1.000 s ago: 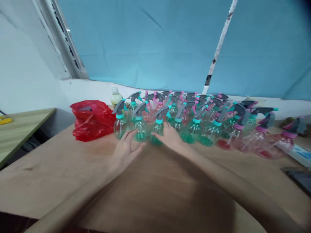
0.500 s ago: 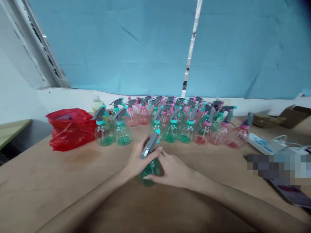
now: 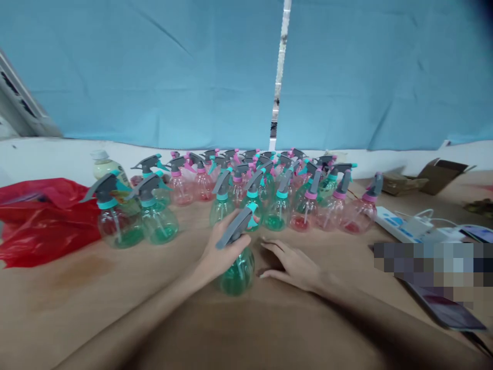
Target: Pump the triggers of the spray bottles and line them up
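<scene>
A green see-through spray bottle (image 3: 236, 275) with a grey and turquoise trigger head stands near the middle of the table. My left hand (image 3: 217, 252) is wrapped round its neck, just under the trigger head. To its right, my right hand (image 3: 295, 264) is apart from the bottle, low over the table, with thumb and fingers spread and nothing in it. Beyond both hands stand several more spray bottles, among them a green one (image 3: 275, 213) and a pink one (image 3: 302, 216). Two green bottles, the nearer being a green-tinted one (image 3: 159, 226), stand to the left.
A red plastic bag (image 3: 50, 221) lies at the left, with a pale capped bottle (image 3: 106, 167) behind it. On the right are a power strip (image 3: 396, 223) with white cables, a phone (image 3: 442, 306) and an open cardboard box (image 3: 442, 174). A blue curtain hangs behind.
My right hand has let go of the green spray bottle and moved right, its fingers opening. My left hand keeps its hold. The view has turned slightly to the right.
</scene>
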`<state>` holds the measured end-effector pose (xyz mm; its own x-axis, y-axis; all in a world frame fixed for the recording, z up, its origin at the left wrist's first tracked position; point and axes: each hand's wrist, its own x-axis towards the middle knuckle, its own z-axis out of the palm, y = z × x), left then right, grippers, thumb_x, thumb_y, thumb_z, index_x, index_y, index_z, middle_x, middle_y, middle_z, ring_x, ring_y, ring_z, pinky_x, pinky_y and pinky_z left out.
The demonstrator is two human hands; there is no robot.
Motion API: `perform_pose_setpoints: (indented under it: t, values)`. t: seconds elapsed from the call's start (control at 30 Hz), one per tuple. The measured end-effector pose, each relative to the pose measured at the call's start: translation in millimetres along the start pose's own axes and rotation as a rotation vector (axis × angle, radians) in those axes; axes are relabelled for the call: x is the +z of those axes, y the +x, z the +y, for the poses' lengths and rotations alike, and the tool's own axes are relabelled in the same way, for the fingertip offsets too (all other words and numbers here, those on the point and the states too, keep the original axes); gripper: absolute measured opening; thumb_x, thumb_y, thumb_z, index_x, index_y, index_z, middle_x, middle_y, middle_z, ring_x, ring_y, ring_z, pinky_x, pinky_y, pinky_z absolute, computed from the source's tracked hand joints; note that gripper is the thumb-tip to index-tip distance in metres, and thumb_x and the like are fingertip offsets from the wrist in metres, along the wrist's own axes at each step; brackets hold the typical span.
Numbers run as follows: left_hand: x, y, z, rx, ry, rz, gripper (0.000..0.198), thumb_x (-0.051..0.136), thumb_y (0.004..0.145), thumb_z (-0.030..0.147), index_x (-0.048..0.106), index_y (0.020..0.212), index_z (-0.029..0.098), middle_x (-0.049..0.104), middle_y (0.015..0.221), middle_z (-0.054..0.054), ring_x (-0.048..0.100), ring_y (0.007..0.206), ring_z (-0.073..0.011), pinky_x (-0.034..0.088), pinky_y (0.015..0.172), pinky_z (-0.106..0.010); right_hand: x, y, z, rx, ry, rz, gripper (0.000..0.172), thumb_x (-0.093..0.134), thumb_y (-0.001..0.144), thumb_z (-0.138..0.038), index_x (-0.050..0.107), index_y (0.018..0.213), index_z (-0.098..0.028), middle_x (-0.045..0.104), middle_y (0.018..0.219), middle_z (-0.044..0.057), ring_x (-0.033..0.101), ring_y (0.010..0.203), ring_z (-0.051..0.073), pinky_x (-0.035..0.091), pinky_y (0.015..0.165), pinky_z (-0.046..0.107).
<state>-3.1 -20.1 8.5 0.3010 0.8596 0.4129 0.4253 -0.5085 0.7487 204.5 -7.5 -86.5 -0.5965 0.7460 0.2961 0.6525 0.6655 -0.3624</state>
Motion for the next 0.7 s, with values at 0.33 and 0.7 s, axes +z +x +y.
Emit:
perform_pose_setpoints:
  t: [0.33,0.7]
  values:
    - [-1.7,1.6,-0.5,-0.016,0.053,-0.023,0.018,0.045,0.070,0.017,0.055,0.084,0.019,0.048,0.062,0.004,0.040,0.053,-0.0106,0.033,0.053,-0.025,13.9,6.9,13.0,-0.049,-0.064,0.076,0.055,0.042,0.089,-0.048,0.047,0.130,-0.013,0.050,0.133,0.013,0.042,0.126,0.024,0.036,0.106,0.043]
    - [-5.2,0.0,-4.7,-0.013,0.019,0.027,0.024,0.047,0.070,0.021,0.061,0.090,0.022,0.056,0.068,0.001,0.048,0.059,-0.0152,0.041,0.059,-0.030,10.1,5.9,13.9,-0.045,0.001,0.072,0.049,0.043,0.090,-0.043,0.046,0.131,-0.017,0.049,0.134,0.010,0.041,0.127,0.023,0.035,0.106,0.044]
